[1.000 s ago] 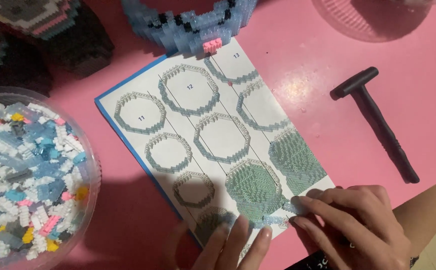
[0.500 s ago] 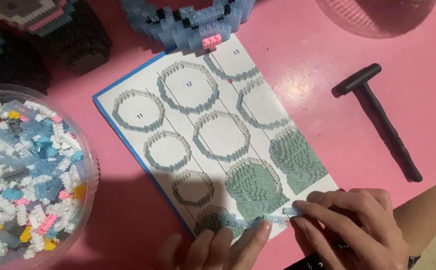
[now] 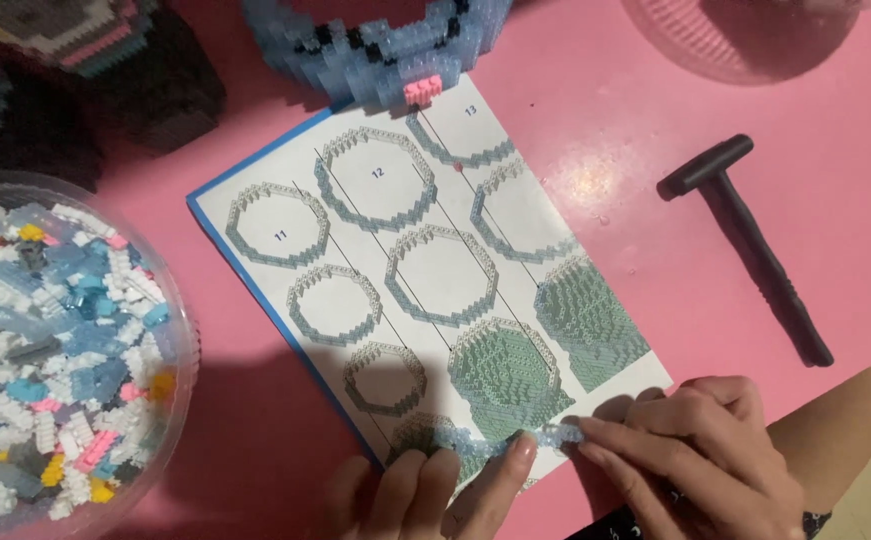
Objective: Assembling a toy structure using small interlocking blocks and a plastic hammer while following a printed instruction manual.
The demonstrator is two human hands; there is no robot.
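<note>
Head view, looking down on a pink table (image 3: pixel 575 110).

Near edge: left hand (image 3: pixel 425 495), fingers (image 3: pixel 503 470) curled and pressed flat onto a thin strip of pale blue bricks (image 3: pixel 515 440). Right hand (image 3: pixel 695 455) just right of it, fingertips (image 3: pixel 595 432) pinched closed on the strip's right end. Strip lying across the near end of an instruction sheet (image 3: pixel 405 270) printed with ring diagrams.

Far left: clear tub (image 3: pixel 180 320) full of white, blue, pink and yellow bricks. Far edge: partly built blue brick model (image 3: pixel 375 50) touching the sheet's far end, dark brick builds (image 3: pixel 75 70) left of it. Right, well apart from both hands: black T-handled tool (image 3: pixel 755 250).
</note>
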